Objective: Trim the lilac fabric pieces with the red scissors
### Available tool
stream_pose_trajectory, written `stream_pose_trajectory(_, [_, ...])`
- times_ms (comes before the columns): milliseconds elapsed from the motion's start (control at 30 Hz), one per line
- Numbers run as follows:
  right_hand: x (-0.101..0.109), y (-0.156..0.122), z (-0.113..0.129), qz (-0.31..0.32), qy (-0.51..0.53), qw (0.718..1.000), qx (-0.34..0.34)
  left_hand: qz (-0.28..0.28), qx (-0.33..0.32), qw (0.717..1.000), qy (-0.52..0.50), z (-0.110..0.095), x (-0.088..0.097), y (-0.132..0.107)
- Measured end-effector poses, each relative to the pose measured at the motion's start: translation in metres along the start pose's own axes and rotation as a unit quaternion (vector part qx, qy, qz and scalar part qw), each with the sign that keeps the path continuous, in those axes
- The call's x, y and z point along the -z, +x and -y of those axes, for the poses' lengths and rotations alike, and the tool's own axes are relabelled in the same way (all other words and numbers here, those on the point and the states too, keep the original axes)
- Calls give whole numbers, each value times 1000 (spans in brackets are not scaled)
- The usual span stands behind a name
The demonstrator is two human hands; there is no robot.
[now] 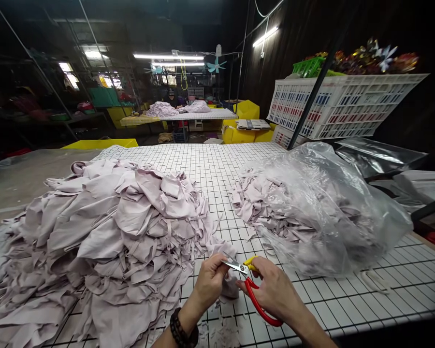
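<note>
My left hand (210, 280) pinches a pale mauve fabric piece (230, 286), part of which hangs below the fingers. In my right hand (271, 290) is a pair of scissors (255, 302) with red and yellow handles. Their blades point left and reach the fingertips of my left hand at the cloth. Whether the blades are fully closed is hard to make out. To the left lies a large heap of the same mauve fabric (130, 227). Small cloth scraps (223, 333) are scattered on the table below my hands.
On the right of the grid-patterned table (210, 169), a clear plastic bag (326, 203) holds more mauve pieces. A white crate (351, 106) stands behind it, beside a dark slanted post (315, 92). A person (172, 99) is at a far table.
</note>
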State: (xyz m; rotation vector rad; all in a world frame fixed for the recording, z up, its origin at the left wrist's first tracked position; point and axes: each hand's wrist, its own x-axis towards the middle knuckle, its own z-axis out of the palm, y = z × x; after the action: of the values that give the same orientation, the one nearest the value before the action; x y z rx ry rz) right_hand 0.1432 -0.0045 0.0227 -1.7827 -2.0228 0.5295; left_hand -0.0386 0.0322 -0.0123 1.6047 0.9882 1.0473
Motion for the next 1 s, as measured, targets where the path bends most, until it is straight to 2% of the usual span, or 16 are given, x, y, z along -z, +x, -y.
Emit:
stream_pose_trajectory(233, [-6,-1,-5,0,-38,999,0,15,25,999,-14,0,2,0])
stream_pose_trajectory(633, [-13,2,-9,-11,-34,999,21,42,76,993,-74,2,7,1])
stream_pose_trajectory(700, [-14,4,-15,2,10,1000,15,48,96,990,-96,1,8,1])
stream_pose_trajectory(767, [-12,9,-24,36,97,995,-6,53,108,985,-126,-1,9,-2])
stream_pose_trajectory(833, [-7,18,-35,64,192,978,-38,58,105,980,-156,-3,12,-6])
stream_pose_trajectory(900, [-3,31,-41,66,261,962,-54,59,93,977,-181,-4,17,-13])
stream_pose_trajectory(1000, [-6,54,-37,94,327,940,-15,45,86,974,-204,-3,26,-24])
